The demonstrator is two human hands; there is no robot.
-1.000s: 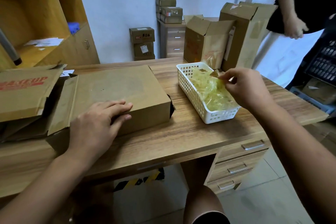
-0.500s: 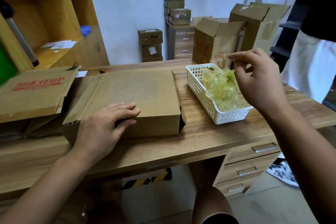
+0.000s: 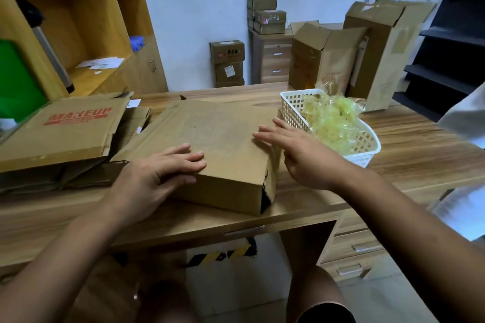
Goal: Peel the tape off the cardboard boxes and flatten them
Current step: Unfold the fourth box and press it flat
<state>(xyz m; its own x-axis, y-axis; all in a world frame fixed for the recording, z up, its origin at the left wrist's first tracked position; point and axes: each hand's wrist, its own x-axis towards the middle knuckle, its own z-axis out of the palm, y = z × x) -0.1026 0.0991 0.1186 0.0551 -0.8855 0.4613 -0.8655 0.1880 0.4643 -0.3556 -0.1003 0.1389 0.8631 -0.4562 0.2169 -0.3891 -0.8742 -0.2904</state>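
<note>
A brown cardboard box (image 3: 220, 136) lies on the wooden desk (image 3: 420, 139), still holding its box shape, its right end open. My left hand (image 3: 154, 176) rests flat on its near left corner, fingers straight. At the box's right edge my right hand (image 3: 296, 149) is open, fingers spread, fingertips on the top face. Just to the right stands a white plastic basket (image 3: 367, 144) filled with crumpled yellowish tape (image 3: 330, 120).
Flattened cardboard with red "MAKEUP" print (image 3: 63, 126) is piled at the left. Two opened tall boxes (image 3: 325, 57) stand behind the basket. A wooden shelf unit (image 3: 78, 21) rises at the left; a person's pale clothing (image 3: 464, 118) shows at the right edge.
My right hand has left the basket, where it dropped a piece of tape, and come down left onto the box's right edge. The left hand stayed on the box.
</note>
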